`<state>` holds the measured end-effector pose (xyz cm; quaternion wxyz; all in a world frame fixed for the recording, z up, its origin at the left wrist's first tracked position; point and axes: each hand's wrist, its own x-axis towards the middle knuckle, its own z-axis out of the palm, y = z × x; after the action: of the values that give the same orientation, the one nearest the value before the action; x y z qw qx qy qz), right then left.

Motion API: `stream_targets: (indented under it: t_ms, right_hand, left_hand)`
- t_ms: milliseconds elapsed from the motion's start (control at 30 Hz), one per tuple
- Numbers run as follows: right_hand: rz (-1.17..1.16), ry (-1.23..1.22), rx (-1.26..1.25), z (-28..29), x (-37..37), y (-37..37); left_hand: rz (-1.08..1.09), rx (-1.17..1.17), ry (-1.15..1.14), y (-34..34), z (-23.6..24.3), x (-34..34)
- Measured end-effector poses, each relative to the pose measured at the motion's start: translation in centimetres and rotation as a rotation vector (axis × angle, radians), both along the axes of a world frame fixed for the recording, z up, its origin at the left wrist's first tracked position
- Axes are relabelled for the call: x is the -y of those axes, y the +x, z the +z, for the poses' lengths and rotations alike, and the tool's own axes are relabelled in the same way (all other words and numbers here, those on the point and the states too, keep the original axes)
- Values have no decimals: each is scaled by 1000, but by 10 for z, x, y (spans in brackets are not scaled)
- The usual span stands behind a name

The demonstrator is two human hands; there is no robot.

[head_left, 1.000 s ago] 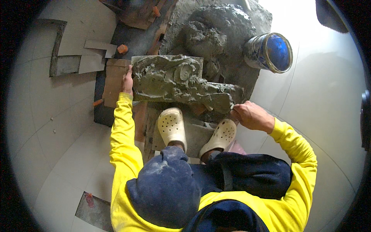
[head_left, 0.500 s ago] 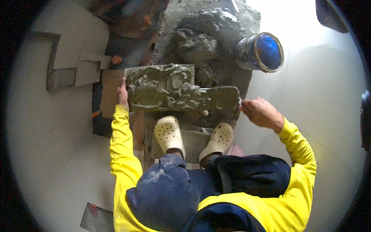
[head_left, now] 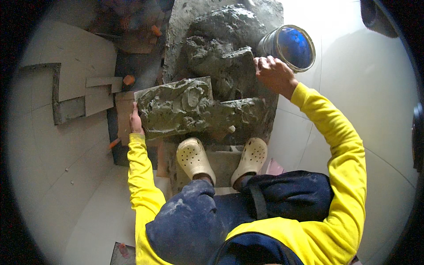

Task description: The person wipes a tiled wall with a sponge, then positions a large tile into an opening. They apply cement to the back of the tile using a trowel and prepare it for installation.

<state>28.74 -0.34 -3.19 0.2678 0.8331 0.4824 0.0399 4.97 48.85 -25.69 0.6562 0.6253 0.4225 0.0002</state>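
A rectangular-looking tile (head_left: 174, 108), thickly coated with wet grey mortar, lies tilted in front of my feet. My left hand (head_left: 136, 120) grips its left edge, thumb along the side. More mortar spreads to the right of the tile, with a small pale lump on it. My right hand (head_left: 276, 74) is closed at the right side of the mortar heap (head_left: 221, 33), just below the bucket. It holds what looks like a trowel (head_left: 240, 56), whose blade is smeared with mortar and hard to tell from the heap.
A bucket (head_left: 296, 47) with a blue inside leans beside the mortar board (head_left: 176, 53). Cut tile pieces (head_left: 99, 97) lie at the left, near an orange piece (head_left: 128, 80). My cream clogs (head_left: 194, 157) stand just below the tile. Another grey piece (head_left: 121, 255) lies at lower left.
My right hand has moved from the tile's right end up and away to the mortar heap beside the bucket. The left hand keeps its hold; the tile has tilted slightly.
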Motion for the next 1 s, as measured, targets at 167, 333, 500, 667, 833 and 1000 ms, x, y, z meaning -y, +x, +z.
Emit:
stream_targets:
  t_ms: [167,333,500,667,833,1000]
  right_hand:
    - [-381,334,-679,-48,19,13]
    - [-451,446,-1099,-58,42,35]
    - [-909,655,-1518,-39,39,3]
    - [-675,896,-1331,-38,51,-10]
    - [-394,873,-969,20,10,-33]
    - [-17,917,-746,41,-56,-99]
  left_hand:
    - [-21,-13,-38,8,16,14]
    - [-8,5,-47,14,11,18]
    - [29,47,-137,-2,-13,-7]
    - [-21,128,-108,18,13,26]
    - [26,-256,12,24,28,25]
    - [55,50,23,12,43,27]
